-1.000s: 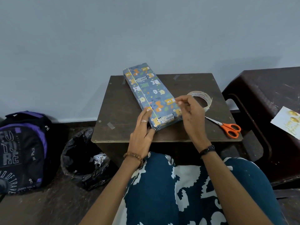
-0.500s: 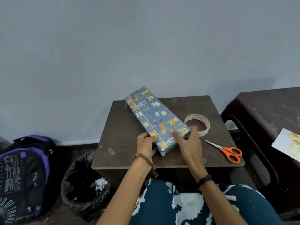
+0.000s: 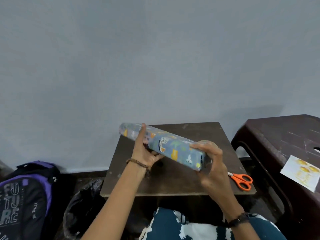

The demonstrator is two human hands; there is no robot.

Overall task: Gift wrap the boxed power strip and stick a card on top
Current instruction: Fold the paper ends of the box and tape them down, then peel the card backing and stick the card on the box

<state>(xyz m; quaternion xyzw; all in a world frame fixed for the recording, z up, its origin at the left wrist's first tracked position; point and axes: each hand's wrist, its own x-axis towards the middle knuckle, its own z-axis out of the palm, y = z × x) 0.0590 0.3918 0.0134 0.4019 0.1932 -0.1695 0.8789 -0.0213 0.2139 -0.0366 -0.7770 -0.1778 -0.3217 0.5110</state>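
The box (image 3: 166, 146) sits in the middle of the frame, fully covered in blue animal-print paper and held off the desk (image 3: 173, 179) by both hands, tilted so one long side faces the camera. The left hand (image 3: 143, 151) grips it near the upper-left end, thumb up over the top edge and fingers curled underneath. The right hand (image 3: 213, 163) clamps round the lower-right end, fingers wrapped over the top and the palm against the end flap. That end looks folded shut; whether it is taped I cannot tell, since the hand covers most of it. The far end also looks closed, though blur hides the detail. So the wrapping seems done or nearly so, and the box is probably being turned for a check or to find the top face. The card (image 3: 301, 172) lies at the right edge of the frame on a dark stool (image 3: 277, 135), well apart from the box and not yet stuck on. The scissors (image 3: 242, 181) lie on the desk just right of the right hand. What is left, I judge: fetch the card, set the box flat and fix the card on top.
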